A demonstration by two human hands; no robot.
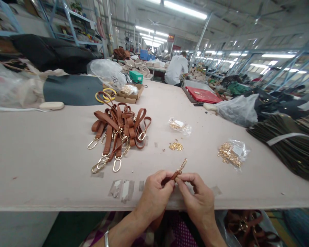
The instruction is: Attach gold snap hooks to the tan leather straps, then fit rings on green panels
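Observation:
Near the table's front edge, my left hand (156,192) is closed round a brown leather strap (175,175). A gold clasp (182,165) sticks out from the strap's end, pointing up and away. My right hand (197,193) pinches the same strap just below the clasp; any small part between its fingertips is hidden. Beyond the hands lies a loose heap of small gold fittings (176,145), with a clear bag of fittings (179,126) behind it. To the left is a pile of brown leather straps (118,127) with gold oval clasps.
An opened bag of gold pieces (231,153) lies to the right, before a stack of dark pieces (288,145). Behind the straps are a cardboard box (130,97) and yellow rings (105,96). Below the edge hangs a bag of brown straps (247,226). A person (176,68) sits further back.

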